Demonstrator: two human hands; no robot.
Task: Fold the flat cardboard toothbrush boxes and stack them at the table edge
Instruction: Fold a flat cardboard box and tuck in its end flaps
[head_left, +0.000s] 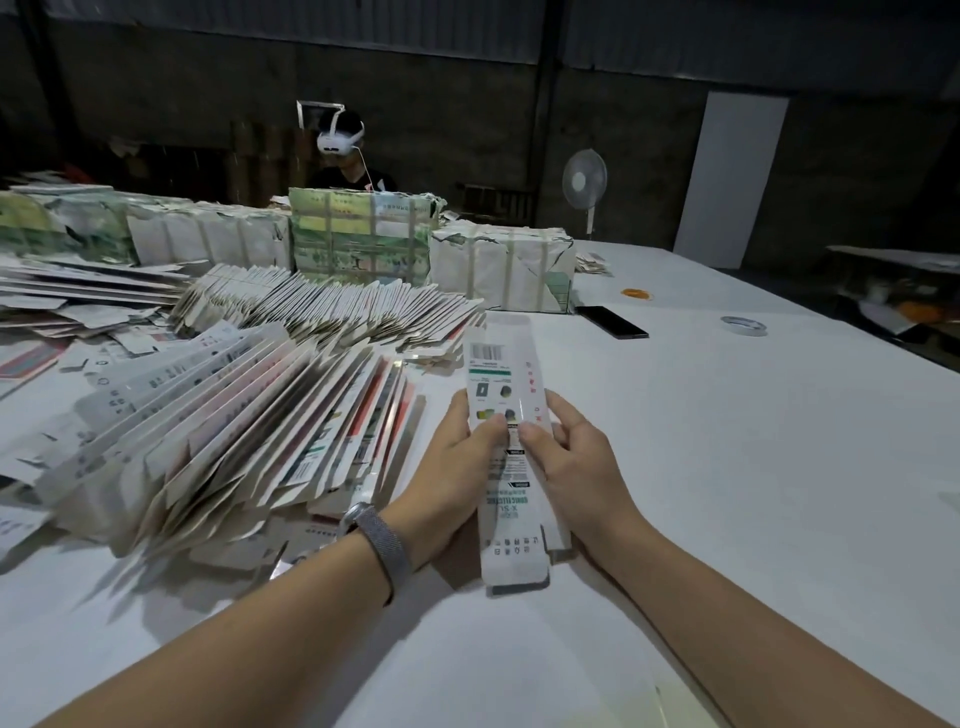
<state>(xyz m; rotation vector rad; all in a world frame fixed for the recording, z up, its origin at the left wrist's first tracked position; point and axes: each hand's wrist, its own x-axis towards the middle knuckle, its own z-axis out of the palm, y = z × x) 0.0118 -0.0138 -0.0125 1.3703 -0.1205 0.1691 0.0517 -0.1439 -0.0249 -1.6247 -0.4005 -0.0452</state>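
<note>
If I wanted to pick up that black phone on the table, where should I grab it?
Probably by its two long edges, coming down from above. The black phone lies flat on the white table, so there is no gap underneath for fingers. It is long and thin, so thumb on one long edge and fingers on the other should pinch its narrow width near the middle.

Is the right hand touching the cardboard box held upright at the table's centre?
Touching. The head view shows the right hand gripping the box at its right edge, thumb pressed on the printed face, fingers behind.
</note>
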